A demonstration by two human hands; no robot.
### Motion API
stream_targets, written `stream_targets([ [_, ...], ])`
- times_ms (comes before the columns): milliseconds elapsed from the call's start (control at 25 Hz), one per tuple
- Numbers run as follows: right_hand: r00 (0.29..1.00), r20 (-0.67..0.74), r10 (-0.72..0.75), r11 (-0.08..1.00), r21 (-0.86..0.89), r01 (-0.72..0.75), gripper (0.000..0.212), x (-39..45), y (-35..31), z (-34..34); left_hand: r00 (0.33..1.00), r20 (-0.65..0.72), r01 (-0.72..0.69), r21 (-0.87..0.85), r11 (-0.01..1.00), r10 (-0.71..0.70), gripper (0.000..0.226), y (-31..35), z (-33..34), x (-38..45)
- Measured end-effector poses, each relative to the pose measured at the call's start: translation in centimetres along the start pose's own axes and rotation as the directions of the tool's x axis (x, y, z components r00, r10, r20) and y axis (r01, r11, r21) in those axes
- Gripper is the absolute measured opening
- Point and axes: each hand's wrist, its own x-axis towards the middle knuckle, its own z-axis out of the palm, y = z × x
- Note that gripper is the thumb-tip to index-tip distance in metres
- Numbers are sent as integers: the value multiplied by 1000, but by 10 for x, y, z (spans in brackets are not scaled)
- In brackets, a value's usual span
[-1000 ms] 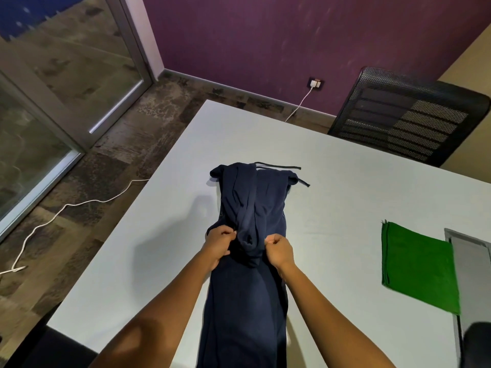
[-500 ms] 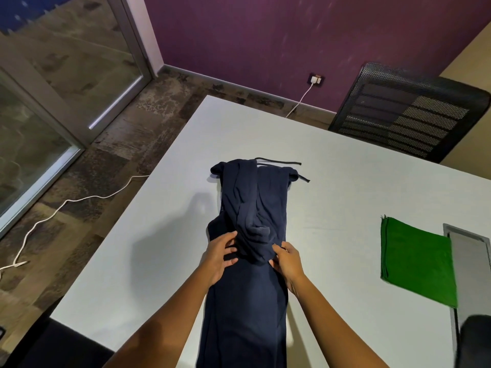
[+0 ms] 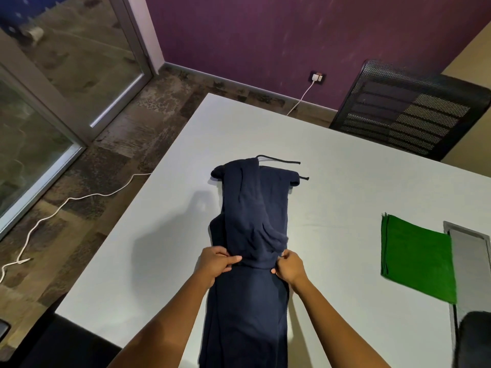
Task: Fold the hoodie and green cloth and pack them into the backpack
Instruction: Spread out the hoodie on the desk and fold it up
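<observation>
A navy hoodie lies as a long narrow strip on the white table, its near end hanging over the front edge and its drawstrings at the far end. A sleeve and the hood are folded back over its middle. My left hand pinches the fabric on the strip's left side, and my right hand pinches it on the right side, at the folded edge. A folded green cloth lies flat to the right, apart from both hands. A dark rounded shape at the bottom right may be the backpack.
A black mesh chair stands behind the table's far right edge. A grey cable hatch is set into the table beside the green cloth. A white cable trails on the floor at left, beside glass doors.
Both hands opened flat on the hoodie half a second ago and now pinch it again, slightly nearer to me. The hoodie's folded top part has settled flatter.
</observation>
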Motion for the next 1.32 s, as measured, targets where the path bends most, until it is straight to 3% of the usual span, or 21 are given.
stream_targets([
  [120, 989, -99, -106, 986, -138, 92, 8, 0, -1, 6, 996, -54, 76, 63, 995, -73, 31, -1, 5, 5],
  [240, 945, -275, -174, 984, -18, 176, 15, -1, -5, 5, 997, -9, 75, 80, 994, -75, 15, 8, 10, 3],
  [320, 901, -347, -260, 955, 44, 292, 16, -3, -6, 3, 996, 46, 74, 19, 997, -75, 18, 8, 7, 3],
  [400, 884, -332, -328, 934, 25, 356, 16, -6, -3, 3, 994, 54, 98, 8, 995, -98, 24, 4, 3, -1],
  [480, 888, -312, -338, 933, 15, 361, 20, -8, 3, 4, 998, -38, 61, 193, 979, -54, 27, 1, 1, -1],
  [600, 905, -308, -292, 948, 31, 317, 32, -10, 14, 8, 991, -76, -56, 493, 868, 107, 36, 1, -2, -5],
  [800, 870, -336, -361, 921, 17, 389, 37, -28, 19, 12, 973, -133, -104, 486, 868, 191, 64, -16, -11, -24],
  [960, 842, -345, -416, 896, 3, 444, 37, -49, 34, 14, 983, -155, -14, 474, 880, 99, 100, -53, -23, -48],
  [1320, 781, -253, -571, 819, -105, 564, 33, -102, 89, 17, 990, -75, 143, 513, 846, -122, 133, -94, -13, -106],
])
